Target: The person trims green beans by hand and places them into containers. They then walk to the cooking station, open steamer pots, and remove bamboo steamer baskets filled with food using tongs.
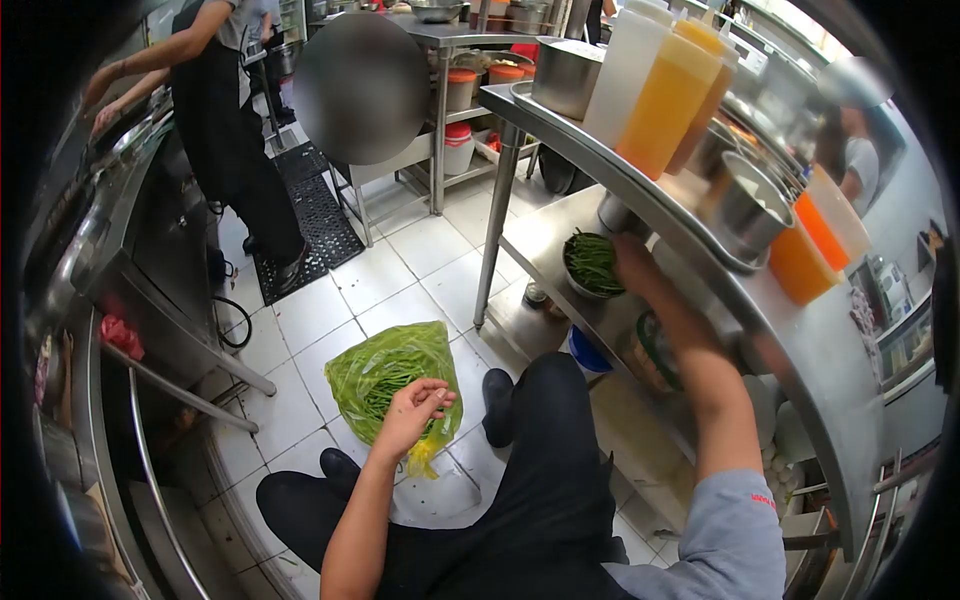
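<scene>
On the tiled floor in front of me lies a green plastic bag [349,374] of green beans [400,368], its top open and a yellow knotted end toward me. My left hand [414,412] is just over the near side of the bag, its fingers curled in; what they hold, if anything, cannot be made out. To my right, a metal bowl [588,291] filled with green beans [591,260] stands on the lower shelf. My right hand [632,262] reaches under the counter to the bowl's right side; its fingers are blurred and partly hidden.
Above my right arm runs a steel counter [800,330] with squeeze bottles [672,95], metal pots and an orange container [805,250]. The lower shelf [535,235] holds more containers. At the left are steel units [165,260]; a co-worker [225,130] stands beyond on a black mat [320,215].
</scene>
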A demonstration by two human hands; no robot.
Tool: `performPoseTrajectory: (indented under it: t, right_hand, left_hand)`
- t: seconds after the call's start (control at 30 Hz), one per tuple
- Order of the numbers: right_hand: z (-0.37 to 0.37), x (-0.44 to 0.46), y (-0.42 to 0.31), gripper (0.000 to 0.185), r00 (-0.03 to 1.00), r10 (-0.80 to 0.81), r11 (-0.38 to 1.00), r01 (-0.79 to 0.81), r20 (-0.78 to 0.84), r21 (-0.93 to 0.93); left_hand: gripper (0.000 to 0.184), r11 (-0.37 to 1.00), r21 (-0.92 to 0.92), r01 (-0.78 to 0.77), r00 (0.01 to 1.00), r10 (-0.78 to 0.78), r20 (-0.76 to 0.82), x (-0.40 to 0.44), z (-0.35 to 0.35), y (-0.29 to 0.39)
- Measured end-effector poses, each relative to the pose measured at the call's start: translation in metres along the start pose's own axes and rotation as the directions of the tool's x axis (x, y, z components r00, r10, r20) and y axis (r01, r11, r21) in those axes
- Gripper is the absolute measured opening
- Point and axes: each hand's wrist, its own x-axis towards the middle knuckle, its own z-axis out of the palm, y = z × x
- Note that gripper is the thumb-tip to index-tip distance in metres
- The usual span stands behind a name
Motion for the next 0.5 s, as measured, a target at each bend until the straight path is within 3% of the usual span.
performPoseTrajectory:
  t: [0.13, 0.23, 0.4, 0.5]
  right_hand:
    - [-0.003, -0.021, -0.010, 0.045, 0.996, -0.029, 0.997, 0.023, -0.085, -0.067]
    - [-0.010, -0.020, -0.005, 0.048, 0.998, -0.003, 0.999, 0.005, -0.057, 0.035]
    - [-0.026, -0.012, 0.001, 0.052, 0.993, -0.099, 0.977, 0.084, 0.068, 0.198]
    - [-0.019, -0.010, 0.008, 0.044, 0.986, -0.162, 0.961, 0.167, -0.041, 0.221]
  left_hand:
    - [0.027, 1.000, -0.007, 0.016, 1.000, -0.016, 0.009, -0.001, -0.002, -0.004]
    - [0.026, 0.998, -0.010, 0.065, 0.998, -0.065, 0.017, 0.001, -0.005, -0.005]
    - [0.025, 0.997, 0.017, 0.076, 0.997, -0.077, 0.032, 0.001, -0.006, -0.007]
    - [0.024, 0.996, 0.039, 0.083, 0.996, -0.084, 0.035, 0.000, -0.006, -0.007]
